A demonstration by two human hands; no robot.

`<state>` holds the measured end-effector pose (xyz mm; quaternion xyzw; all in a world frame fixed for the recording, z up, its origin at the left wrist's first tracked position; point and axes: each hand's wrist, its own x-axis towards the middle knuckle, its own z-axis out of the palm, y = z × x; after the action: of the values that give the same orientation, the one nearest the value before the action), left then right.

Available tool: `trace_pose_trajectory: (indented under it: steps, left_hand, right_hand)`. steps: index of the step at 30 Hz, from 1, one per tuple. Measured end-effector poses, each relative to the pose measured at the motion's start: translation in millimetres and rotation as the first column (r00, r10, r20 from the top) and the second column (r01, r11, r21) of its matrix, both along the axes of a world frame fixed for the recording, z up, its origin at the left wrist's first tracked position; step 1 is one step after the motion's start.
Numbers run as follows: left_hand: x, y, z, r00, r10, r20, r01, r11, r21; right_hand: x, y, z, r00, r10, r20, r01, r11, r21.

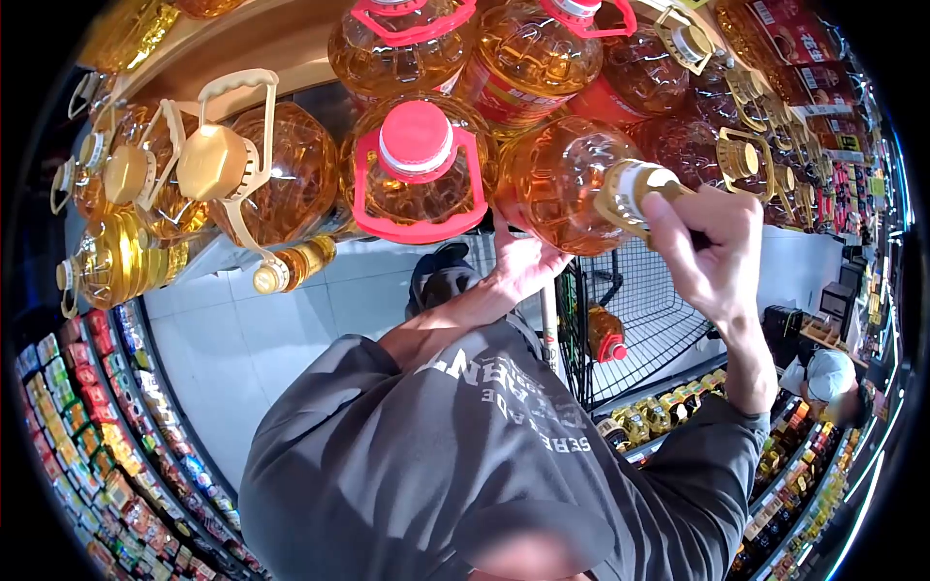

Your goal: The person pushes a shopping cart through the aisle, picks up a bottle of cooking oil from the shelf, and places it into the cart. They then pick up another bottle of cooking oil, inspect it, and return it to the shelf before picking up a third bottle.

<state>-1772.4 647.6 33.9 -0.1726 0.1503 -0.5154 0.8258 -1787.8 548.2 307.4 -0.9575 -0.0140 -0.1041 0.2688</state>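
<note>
A large clear bottle of amber cooking oil (560, 179) with a gold cap is tilted between my two hands. My right hand (712, 247) is closed at its neck and handle, close by the gold cap (639, 189). Under the bottle's base end is my left hand (523, 261), its fingers partly hidden behind the bottle. Directly beside it stands an oil bottle with a red cap (415, 140) and red handle. Farther left is another oil bottle with a gold cap (213, 163) and a beige handle.
More red-capped oil bottles (533, 58) stand behind. Below my right arm is a wire shopping cart (649, 300) with a red-capped oil bottle (606, 334) in it. Packed shelves (107, 416) line the left; a person in a light cap (830, 376) is at the right.
</note>
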Motion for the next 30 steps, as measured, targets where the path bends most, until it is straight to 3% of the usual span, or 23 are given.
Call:
trace_pose_trajectory:
  steps: [5, 6, 8, 9, 10, 11, 12, 13, 14, 15, 16, 20, 24, 26, 30]
  left_hand:
    - [1.4, -11.8, -3.8, 0.991, 0.101, -0.09, -0.106, 0.993, -0.046]
    - [5.0, -17.8, -8.2, 0.996, 0.088, -0.003, -0.088, 0.993, 0.08]
    - [2.9, -23.3, -13.4, 0.996, 0.081, 0.037, -0.085, 0.989, 0.118]
    - [4.1, -21.7, -6.8, 0.998, 0.056, -0.038, -0.051, 0.992, 0.119]
    - [4.5, -21.0, -13.2, 0.984, -0.029, -0.178, 0.004, 0.99, -0.14]
    - [4.0, -24.9, -17.1, 0.973, -0.066, -0.219, 0.055, 0.997, -0.057]
    - [5.6, -28.1, -8.8, 0.961, -0.098, -0.259, 0.108, 0.994, 0.027]
    - [5.2, -29.8, -4.3, 0.935, -0.129, -0.331, 0.156, 0.986, 0.057]
    - [3.5, -31.0, -5.9, 0.936, -0.147, -0.321, 0.177, 0.982, 0.065]
    - [1.8, -32.4, -6.3, 0.947, -0.128, -0.295, 0.17, 0.978, 0.123]
    - [-0.5, -34.2, -6.7, 0.957, -0.11, -0.267, 0.162, 0.971, 0.179]
    - [3.0, -25.6, -4.8, 0.958, -0.19, -0.213, 0.252, 0.914, 0.318]
    - [4.2, -20.3, -15.5, 0.963, -0.243, -0.118, 0.267, 0.924, 0.274]
    - [4.8, -19.3, -17.2, 0.947, -0.282, -0.157, 0.319, 0.889, 0.328]
    - [-5.9, -7.6, -23.6, 0.906, -0.418, -0.065, 0.418, 0.861, 0.288]
  right_hand:
    - [16.1, -11.2, -20.4, 0.959, 0.263, 0.108, -0.233, 0.944, -0.232]
    - [18.0, -11.0, -26.0, 0.942, 0.318, 0.111, -0.279, 0.921, -0.272]
    - [24.5, -19.3, -31.2, 0.93, 0.338, 0.147, -0.267, 0.892, -0.363]
    - [26.0, -28.1, -36.5, 0.935, 0.316, 0.159, -0.248, 0.906, -0.343]
    - [27.4, -37.1, -44.0, 0.941, 0.293, 0.17, -0.229, 0.92, -0.318]
    - [31.9, -46.3, -58.4, 0.924, 0.27, 0.272, -0.199, 0.944, -0.262]
    - [27.1, -53.2, -53.4, 0.964, 0.19, 0.188, -0.141, 0.96, -0.243]
    - [25.0, -57.4, -54.6, 0.949, 0.204, 0.242, -0.14, 0.956, -0.256]
    - [23.0, -61.7, -55.6, 0.93, 0.22, 0.295, -0.139, 0.952, -0.274]
    - [16.9, -63.4, -61.2, 0.941, 0.185, 0.282, -0.128, 0.97, -0.208]
    - [14.2, -62.2, -71.6, 0.908, 0.187, 0.376, -0.148, 0.98, -0.13]
    - [-8.5, -64.8, -76.3, 0.948, 0.089, 0.306, -0.051, 0.99, -0.128]
    - [-29.1, -68.3, -87.0, 0.86, 0.087, 0.503, 0.006, 0.983, -0.181]
    - [-44.8, -68.1, -95.6, 0.822, -0.008, 0.57, 0.123, 0.979, -0.163]
    - [-92.4, -69.1, -126.3, 0.799, -0.322, 0.508, 0.361, 0.932, 0.023]
